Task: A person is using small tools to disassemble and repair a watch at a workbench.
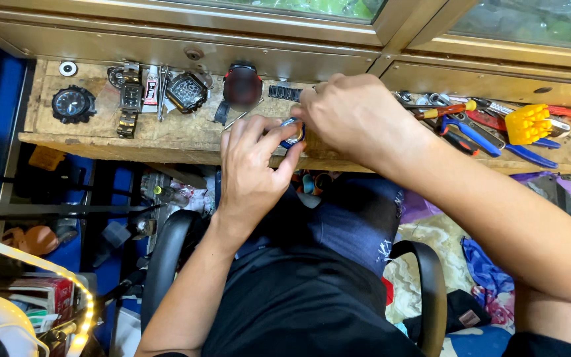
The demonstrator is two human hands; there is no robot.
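My left hand (252, 168) pinches a small round metal watch case with a blue rim (293, 131) between thumb and fingers, just above the worn wooden bench (166, 135). My right hand (355, 116) is curled over the same watch case from the right, fingertips meeting it; whatever small tool it may hold is hidden by the fingers. Both hands hover at the bench's front edge, above my lap.
On the bench's left lie a black round watch (73, 104), a square steel watch (130, 99), a large dark angular watch (186, 91) and a red-faced watch (242, 84). Pliers and screwdrivers (470, 122) and a yellow bit holder (527, 123) crowd the right. A chair armrest (166, 258) sits below.
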